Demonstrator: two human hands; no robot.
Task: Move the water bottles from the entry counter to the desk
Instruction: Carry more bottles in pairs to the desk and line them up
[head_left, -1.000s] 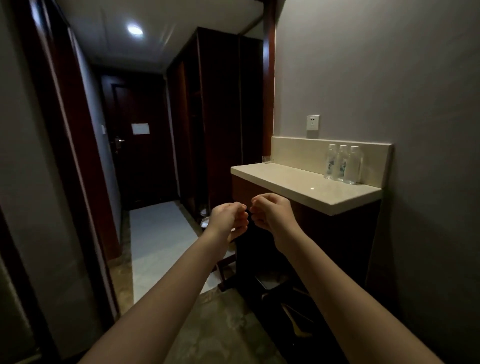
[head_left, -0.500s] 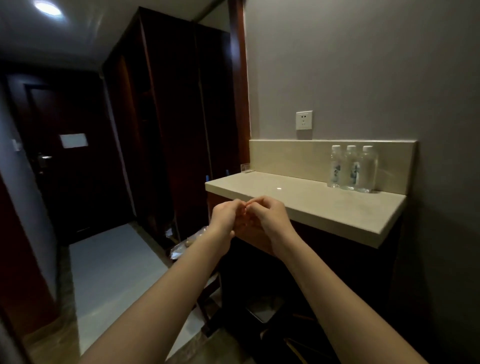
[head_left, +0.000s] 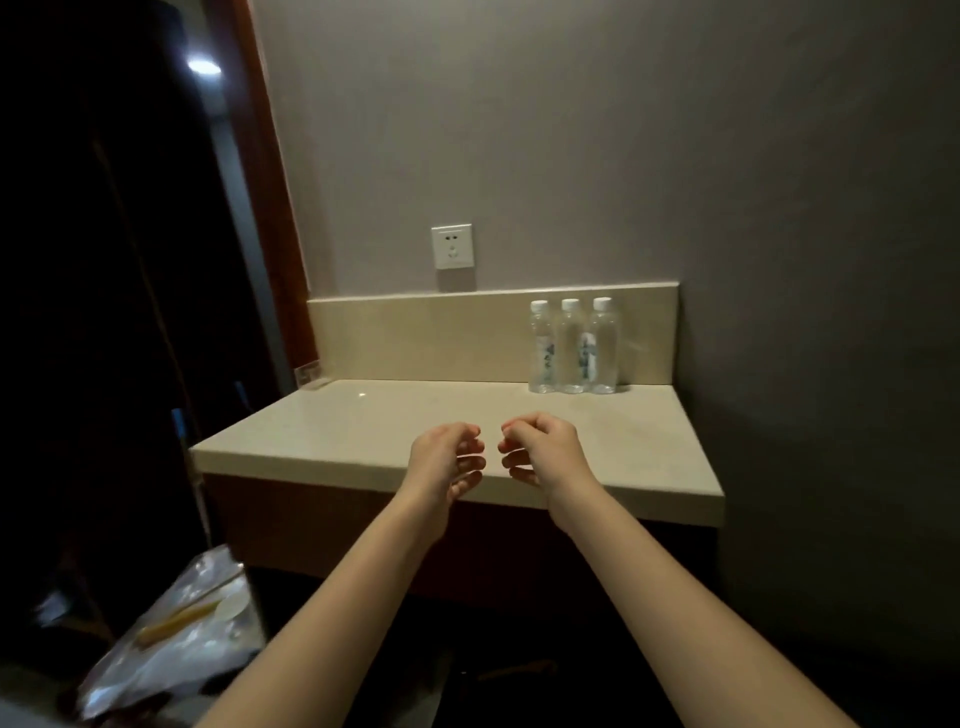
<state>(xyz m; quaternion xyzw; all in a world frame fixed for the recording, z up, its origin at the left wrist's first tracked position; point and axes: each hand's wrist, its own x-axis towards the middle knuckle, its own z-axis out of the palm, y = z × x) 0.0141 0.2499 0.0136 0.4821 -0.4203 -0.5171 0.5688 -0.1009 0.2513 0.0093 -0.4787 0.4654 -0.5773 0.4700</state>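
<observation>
Three clear water bottles with white caps stand upright in a tight row at the back right of the beige entry counter (head_left: 332, 436), against its backsplash: the left bottle (head_left: 542, 347), the middle bottle (head_left: 571, 347) and the right bottle (head_left: 604, 347). My left hand (head_left: 445, 457) and my right hand (head_left: 541, 448) hover side by side over the counter's front edge, a small gap between them. Both have loosely curled fingers and hold nothing. The bottles are well beyond my hands, up and to the right. No desk is in view.
A white wall socket (head_left: 452, 246) sits above the backsplash. A small clear item (head_left: 310, 375) lies at the counter's back left corner. A dark wardrobe (head_left: 104, 312) fills the left. A crumpled plastic bag (head_left: 176, 634) lies on the floor at lower left.
I have come closer and turned to the right, so the counter now faces me. My hands, touching half a second ago, have parted and risen over the counter's front edge.
</observation>
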